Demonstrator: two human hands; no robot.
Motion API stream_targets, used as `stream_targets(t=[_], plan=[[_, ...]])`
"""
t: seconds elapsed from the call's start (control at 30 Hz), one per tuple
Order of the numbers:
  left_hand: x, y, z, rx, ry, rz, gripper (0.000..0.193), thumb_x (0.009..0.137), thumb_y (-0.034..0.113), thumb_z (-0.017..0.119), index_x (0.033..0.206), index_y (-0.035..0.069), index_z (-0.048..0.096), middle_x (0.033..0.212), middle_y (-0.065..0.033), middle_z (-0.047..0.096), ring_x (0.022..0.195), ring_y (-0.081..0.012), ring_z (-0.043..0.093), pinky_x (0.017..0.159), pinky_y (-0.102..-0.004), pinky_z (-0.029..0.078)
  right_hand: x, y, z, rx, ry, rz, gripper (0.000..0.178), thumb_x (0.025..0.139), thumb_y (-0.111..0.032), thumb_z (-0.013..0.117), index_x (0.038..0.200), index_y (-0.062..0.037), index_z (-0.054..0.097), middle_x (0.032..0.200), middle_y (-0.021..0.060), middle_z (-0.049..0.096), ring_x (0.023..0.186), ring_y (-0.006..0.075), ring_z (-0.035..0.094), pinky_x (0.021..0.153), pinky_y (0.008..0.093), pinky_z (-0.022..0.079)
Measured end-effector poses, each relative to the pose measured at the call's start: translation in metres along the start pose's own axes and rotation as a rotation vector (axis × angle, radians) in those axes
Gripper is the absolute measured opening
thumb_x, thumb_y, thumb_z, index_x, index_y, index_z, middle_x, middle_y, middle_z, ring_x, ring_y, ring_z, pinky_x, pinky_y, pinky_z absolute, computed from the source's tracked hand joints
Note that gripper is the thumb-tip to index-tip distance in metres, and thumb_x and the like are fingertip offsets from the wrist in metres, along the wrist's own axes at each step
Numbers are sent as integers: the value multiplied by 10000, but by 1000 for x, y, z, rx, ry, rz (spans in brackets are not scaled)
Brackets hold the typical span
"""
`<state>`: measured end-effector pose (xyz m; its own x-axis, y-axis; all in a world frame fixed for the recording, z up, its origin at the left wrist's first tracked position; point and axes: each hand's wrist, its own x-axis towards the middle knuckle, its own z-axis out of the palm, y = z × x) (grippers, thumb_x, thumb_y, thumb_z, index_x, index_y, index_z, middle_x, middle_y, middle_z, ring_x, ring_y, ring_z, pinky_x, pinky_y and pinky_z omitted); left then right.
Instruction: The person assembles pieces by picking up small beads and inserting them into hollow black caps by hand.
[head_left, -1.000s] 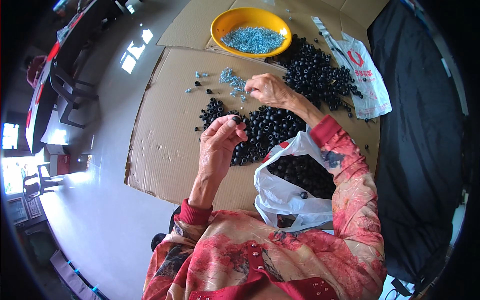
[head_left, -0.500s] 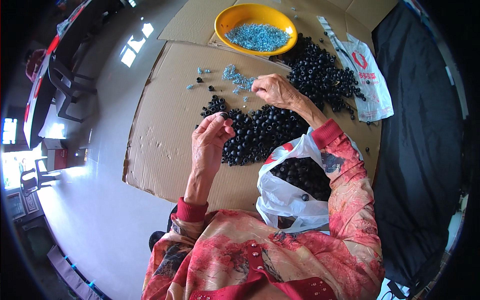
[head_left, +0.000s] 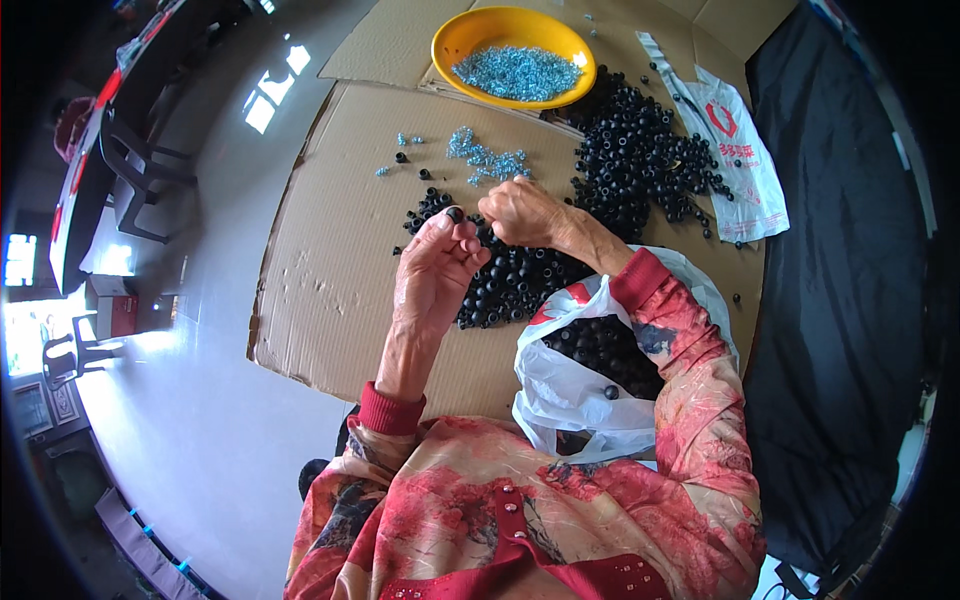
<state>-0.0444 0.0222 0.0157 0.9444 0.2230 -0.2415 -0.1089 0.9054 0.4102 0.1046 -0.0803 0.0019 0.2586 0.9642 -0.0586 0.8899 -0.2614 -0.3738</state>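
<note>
Between the thumb and fingertips of my left hand (head_left: pixel 432 265) is a small round black knob (head_left: pixel 455 214) with a hollow end. Close beside it, my right hand (head_left: pixel 527 213) is closed in a pinch; whatever its fingertips hold is too small to make out. Beneath both hands spreads a heap of similar black knobs (head_left: pixel 510 285). Just beyond my right hand lies a loose scatter of small bluish-silver pieces (head_left: pixel 480 150), screw-like in look. More of them fill a yellow bowl (head_left: pixel 448 62) at the far side.
Flattened cardboard (head_left: pixel 310 290) lies under everything. A larger knob pile (head_left: pixel 640 150) sits at the right, beside a flat white plastic bag (head_left: pixel 750 180). An open white bag (head_left: pixel 545 400) holding black knobs stands near my body. Dark cloth (head_left: pixel 830 280) hangs at the right.
My right hand has come back from the scattered bluish-silver pieces toward my left hand. The left hand, with its knob, has shifted slightly right and away from me.
</note>
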Motion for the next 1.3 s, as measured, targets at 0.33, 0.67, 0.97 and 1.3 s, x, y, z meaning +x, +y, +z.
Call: stream_targets(t=[0.33,0.67,0.97,1.3], plan=[[1,0,11,-221,-122,-49,193,902,180,483,1001,25,542,849,-62,603,734,-144,572,762,-352,493,-12,-3,-32,362,314,-69,69,666,-34,501,672,12,553,633,134,582,601,247,592,601,344,483],[3,-4,14,-171,-80,-66,177,902,187,487,973,33,539,829,-53,576,740,-143,553,746,-335,492,-28,-11,-35,676,332,74,26,681,-28,594,692,-5,600,616,58,600,578,112,567,542,242,465],[6,-5,11,-136,-70,-38,165,886,175,517,965,31,541,847,-64,586,744,-144,564,734,-333,502,-32,-14,-48,787,330,193,52,720,-46,640,771,-32,643,708,42,628,660,91,583,603,229,481],[5,-11,19,-44,-73,-9,159,900,159,487,991,43,545,858,-38,598,761,-138,572,762,-334,493,-39,-41,-68,775,551,52,93,732,-69,654,816,-32,639,741,53,637,700,119,603,638,259,482]])
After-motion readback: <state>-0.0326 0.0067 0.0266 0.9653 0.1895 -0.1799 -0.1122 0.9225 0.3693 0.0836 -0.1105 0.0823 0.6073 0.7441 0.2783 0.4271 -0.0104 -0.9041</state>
